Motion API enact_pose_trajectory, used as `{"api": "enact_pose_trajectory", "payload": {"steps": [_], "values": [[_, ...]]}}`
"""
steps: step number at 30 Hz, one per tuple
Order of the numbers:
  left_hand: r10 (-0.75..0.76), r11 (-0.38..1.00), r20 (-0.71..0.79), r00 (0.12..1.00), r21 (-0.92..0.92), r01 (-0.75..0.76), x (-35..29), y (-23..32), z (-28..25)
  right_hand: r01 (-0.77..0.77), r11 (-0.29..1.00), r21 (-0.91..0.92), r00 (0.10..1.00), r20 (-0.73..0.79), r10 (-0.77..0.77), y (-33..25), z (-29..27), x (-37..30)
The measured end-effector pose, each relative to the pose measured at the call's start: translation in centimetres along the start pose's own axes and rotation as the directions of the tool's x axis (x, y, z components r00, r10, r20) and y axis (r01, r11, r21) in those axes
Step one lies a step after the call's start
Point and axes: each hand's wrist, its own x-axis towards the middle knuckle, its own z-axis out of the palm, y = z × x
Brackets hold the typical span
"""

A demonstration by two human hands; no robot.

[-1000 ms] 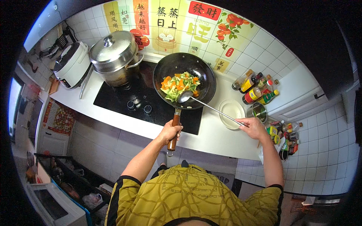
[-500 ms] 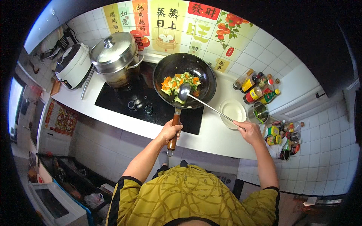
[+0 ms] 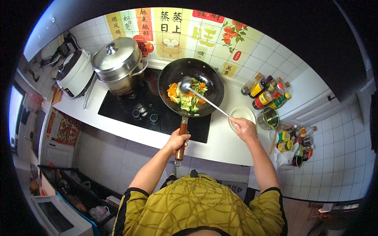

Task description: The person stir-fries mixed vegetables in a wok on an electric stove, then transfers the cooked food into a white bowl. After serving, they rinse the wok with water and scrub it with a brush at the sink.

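Note:
My left hand (image 3: 178,142) is wrapped round the brown wooden handle of a black wok (image 3: 165,77) on the cooktop. Inside the wok lie chopped green vegetables (image 3: 189,104) mixed with orange slices. A long-handled metal ladle (image 3: 209,102) is gripped near its end by my right hand (image 3: 245,129). Its round bowl rests among the food toward the wok's far side, partly over it. Just beyond my right hand, a pale plate (image 3: 247,111) stands on the counter, partly hidden by that hand.
Left of the wok stands a steel steamer pot (image 3: 117,61), with a white rice cooker (image 3: 75,74) farther left. Several sauce bottles (image 3: 263,99) lie at the right, near a metal pot (image 3: 269,117) and crowded jars (image 3: 285,146). Two knobs mark the black cooktop (image 3: 169,126).
My right hand has moved left and slightly forward, carrying the ladle's bowl up and left across the food. The left hand keeps its grip on the wok handle.

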Motion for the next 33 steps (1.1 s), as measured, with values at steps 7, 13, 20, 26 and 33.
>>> {"api": "enact_pose_trajectory", "payload": {"steps": [7, 13, 20, 26, 33], "values": [[-0.004, 1.0, 0.006, 1.0, 0.019, 0.004, 0.1, -0.2, 0.2, -0.332, 0.84, 0.429, 0.942, 0.108, 0.317, 7.6, 1.4, -5.4], [0.002, 0.999, -0.014, 1.0, 0.048, -0.001, 0.2, -0.4, -0.1, -0.568, 0.434, 0.699, 0.8, 0.344, 0.492, 0.5, 2.6, -3.7], [0.015, 0.999, -0.01, 1.0, 0.041, -0.015, -0.1, 0.2, 0.3, -0.494, 0.611, 0.619, 0.869, 0.327, 0.372, -2.2, 3.0, -7.1], [0.013, 0.999, -0.02, 1.0, 0.032, -0.013, 0.0, -0.2, 0.2, -0.402, 0.74, 0.54, 0.916, 0.254, 0.312, -2.3, 0.3, -9.3], [0.036, 0.994, -0.048, 0.998, 0.103, -0.031, 0.3, -0.8, 0.4, -0.273, 0.873, 0.404, 0.961, 0.081, 0.262, -1.8, 3.8, -2.3]]}}
